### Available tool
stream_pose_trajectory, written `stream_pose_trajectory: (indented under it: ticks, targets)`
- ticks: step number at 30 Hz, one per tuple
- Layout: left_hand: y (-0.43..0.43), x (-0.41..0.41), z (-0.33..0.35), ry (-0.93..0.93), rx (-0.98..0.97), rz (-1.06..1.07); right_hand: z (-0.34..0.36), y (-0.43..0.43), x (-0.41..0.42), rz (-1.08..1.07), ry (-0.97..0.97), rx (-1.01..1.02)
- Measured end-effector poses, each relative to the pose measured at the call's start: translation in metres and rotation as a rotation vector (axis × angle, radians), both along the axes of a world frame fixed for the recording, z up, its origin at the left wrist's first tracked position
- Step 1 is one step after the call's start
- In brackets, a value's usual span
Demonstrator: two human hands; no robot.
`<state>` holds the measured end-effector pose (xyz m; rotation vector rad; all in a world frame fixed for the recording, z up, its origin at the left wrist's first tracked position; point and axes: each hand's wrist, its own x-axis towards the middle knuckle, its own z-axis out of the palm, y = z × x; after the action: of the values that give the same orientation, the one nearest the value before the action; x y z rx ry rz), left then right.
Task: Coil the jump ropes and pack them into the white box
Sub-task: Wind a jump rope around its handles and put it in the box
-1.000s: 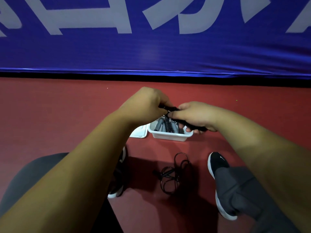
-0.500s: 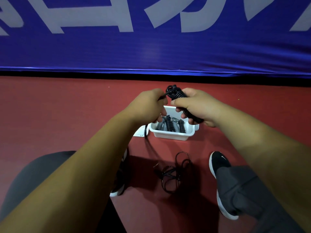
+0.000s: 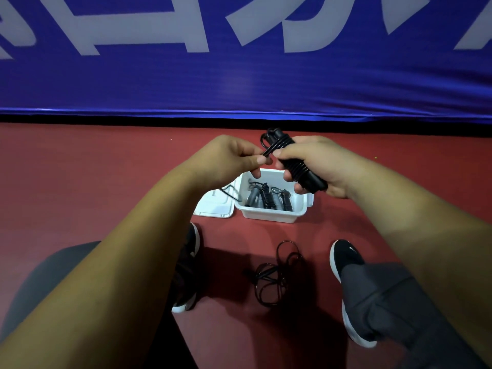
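Note:
My right hand grips a black jump rope bundle, its cord wound around the handles. My left hand pinches the loose end of that cord just left of the bundle. Both hands hover above the white box on the red floor. Inside the box lie coiled ropes with grey and black handles. Another black jump rope lies loose in a tangle on the floor between my feet.
The white lid lies flat against the left side of the box, with a cord trailing over it. My black shoes flank the loose rope. A blue padded banner closes off the far side of the floor.
Both hands have risen away from the box with the rope bundle. The bundle has tilted upward, and my left hand now pinches the cord end beside it.

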<state>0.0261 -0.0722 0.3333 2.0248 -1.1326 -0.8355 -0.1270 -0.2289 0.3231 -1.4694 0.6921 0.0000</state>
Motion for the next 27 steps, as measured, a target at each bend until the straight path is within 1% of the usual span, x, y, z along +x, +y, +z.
stream_pose_trajectory:
  ticks: [7,12,14,17,20,22,24,27]
  targets:
    - [0.002,0.002,-0.008,0.097,0.151,-0.037,0.005,0.007,-0.002,0.022,0.014,-0.04]
    - [0.002,-0.002,-0.014,0.159,0.161,-0.023,0.007,0.011,-0.005,0.161,0.024,0.045]
    - [0.002,-0.002,-0.016,0.138,0.179,-0.049,0.008,0.014,-0.008,0.252,0.057,0.052]
    - [0.002,-0.002,-0.018,0.021,0.2,-0.107,0.011,0.017,-0.012,0.369,0.129,0.098]
    - [0.001,-0.002,-0.014,-0.094,0.164,-0.129,0.011,0.022,-0.015,0.48,0.209,0.209]
    - [0.0,-0.003,-0.011,-0.062,0.128,-0.127,0.007,0.026,-0.017,0.552,0.253,0.284]
    - [0.001,-0.006,-0.008,-0.005,0.091,-0.147,0.002,0.032,-0.019,0.63,0.297,0.312]
    - [0.001,-0.009,-0.008,-0.026,0.07,-0.207,-0.004,0.042,-0.02,0.676,0.373,0.338]
